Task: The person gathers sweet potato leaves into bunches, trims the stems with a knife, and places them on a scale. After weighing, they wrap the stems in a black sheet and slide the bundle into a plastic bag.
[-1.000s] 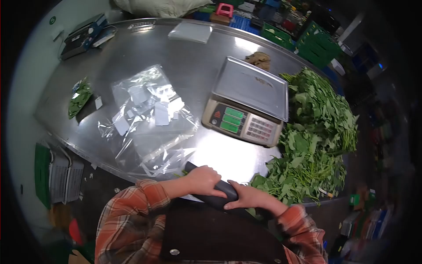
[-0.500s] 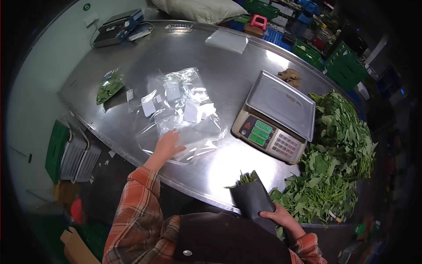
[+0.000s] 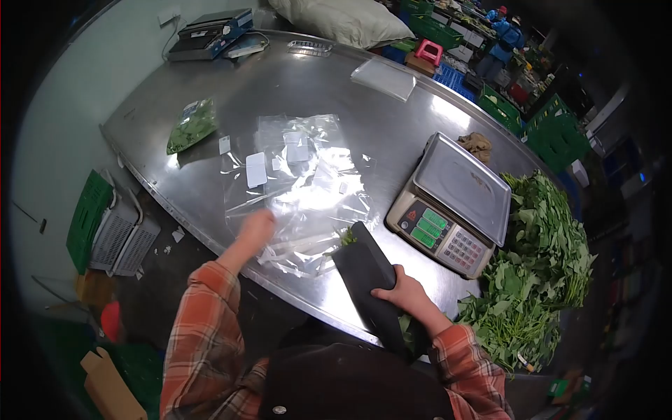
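My right hand (image 3: 404, 292) is wrapped round a black sleeve (image 3: 365, 276) with green stems and leaves showing at its top end. The sleeve leans over the table's front edge, close to the clear plastic bags (image 3: 297, 210). At the lower left of these bags is my left hand (image 3: 257, 228), its fingers smeared by motion, so its grip cannot be made out. White labels (image 3: 256, 170) lie on the bags. A scale (image 3: 448, 231) with green displays stands to the right, beside a big heap of leafy greens (image 3: 542, 245).
On the metal table (image 3: 231, 91) lie a filled bag of greens (image 3: 193, 127), a stack of clear sheets (image 3: 384, 78) and a brown cloth (image 3: 476, 146). A blue device (image 3: 210, 35) stands at the back left. People (image 3: 505, 42) are at the far back.
The black sleeve in my right hand has moved up and left, toward the bags. My left hand has drawn its fingers in, and the near edge of the bags looks shifted.
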A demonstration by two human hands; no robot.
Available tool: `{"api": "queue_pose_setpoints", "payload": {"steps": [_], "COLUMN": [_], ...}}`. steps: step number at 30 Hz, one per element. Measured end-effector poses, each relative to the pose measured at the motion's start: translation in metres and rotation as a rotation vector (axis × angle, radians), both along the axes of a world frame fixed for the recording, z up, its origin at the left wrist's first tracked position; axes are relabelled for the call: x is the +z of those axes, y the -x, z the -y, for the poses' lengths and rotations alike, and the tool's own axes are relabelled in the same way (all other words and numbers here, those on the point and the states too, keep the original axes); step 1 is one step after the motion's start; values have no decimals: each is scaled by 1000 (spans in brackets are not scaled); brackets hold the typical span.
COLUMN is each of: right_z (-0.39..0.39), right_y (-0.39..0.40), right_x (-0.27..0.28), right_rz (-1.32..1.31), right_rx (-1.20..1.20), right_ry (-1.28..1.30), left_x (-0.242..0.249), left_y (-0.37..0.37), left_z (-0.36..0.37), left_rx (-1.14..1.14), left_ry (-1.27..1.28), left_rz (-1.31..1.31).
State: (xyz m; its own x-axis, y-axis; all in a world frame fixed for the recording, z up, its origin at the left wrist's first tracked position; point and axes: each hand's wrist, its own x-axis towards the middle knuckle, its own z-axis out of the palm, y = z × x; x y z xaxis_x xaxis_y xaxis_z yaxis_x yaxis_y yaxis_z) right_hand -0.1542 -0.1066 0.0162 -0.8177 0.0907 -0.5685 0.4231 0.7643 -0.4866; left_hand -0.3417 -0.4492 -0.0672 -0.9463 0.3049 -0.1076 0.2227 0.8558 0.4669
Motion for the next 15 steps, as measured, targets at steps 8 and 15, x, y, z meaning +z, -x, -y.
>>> {"api": "queue_pose_setpoints", "payload": {"steps": [8,15], "right_z": [9,9], "right_y": [10,6], "right_x": [8,0], "right_rz": [88,54], "right_rx": [-67,-35], "right_ry": [-11,-43], "left_x": [74,-9], "left_y": [-5,-63], "left_z": [3,-49], "left_rx": [92,-280], "left_ry": [-163,193], "left_rz": [-247,-128]}}
